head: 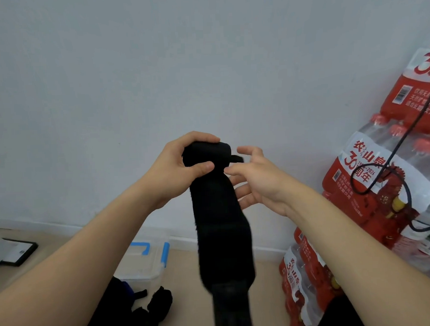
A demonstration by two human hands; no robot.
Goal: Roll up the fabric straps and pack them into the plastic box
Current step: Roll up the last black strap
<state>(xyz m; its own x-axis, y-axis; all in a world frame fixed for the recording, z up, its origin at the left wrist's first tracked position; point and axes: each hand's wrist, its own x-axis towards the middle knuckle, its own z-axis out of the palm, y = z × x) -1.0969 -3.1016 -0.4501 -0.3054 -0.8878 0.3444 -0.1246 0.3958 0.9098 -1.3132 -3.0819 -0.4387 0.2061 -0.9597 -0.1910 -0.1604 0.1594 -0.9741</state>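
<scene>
- One clear plastic box point(144, 260) with blue latches is sitting on the floor point(186, 271) against the wall point(157, 67), below and to the left of the raised hands; its walls are too hazy to tell what, if anything, is lying inside.
- Several shrink-wrapped packs of bottled water point(380, 181) are standing stacked at the right, red-capped bottles showing through the film, and a black cable point(389, 161) is hanging across them.
- More black straps point(158, 304) are lying crumpled on the floor just in front of the box - outside it, not in it.
- A flat black-edged item point(17, 252) is lying on the floor at the far left.
- The black fabric strap point(218, 211) is being held up in the air in front of the wall, its top end bunched into a roll and the rest hanging down towards the camera, blurred at the bottom.
- The left hand point(182, 164) is gripping the rolled top: its fingers are curling over the roll while the thumb is pressing against the front.
- The right hand point(256, 181) is hovering just beside the strap with fingers spread and loosely bent - it is holding nothing that can be seen. Its fingertips are lying close to the strap's edge, near a short tab sticking out from the roll; whether they are touching cannot be told.
- Both forearms are reaching up from the lower corners, bare to the frame's edge.
</scene>
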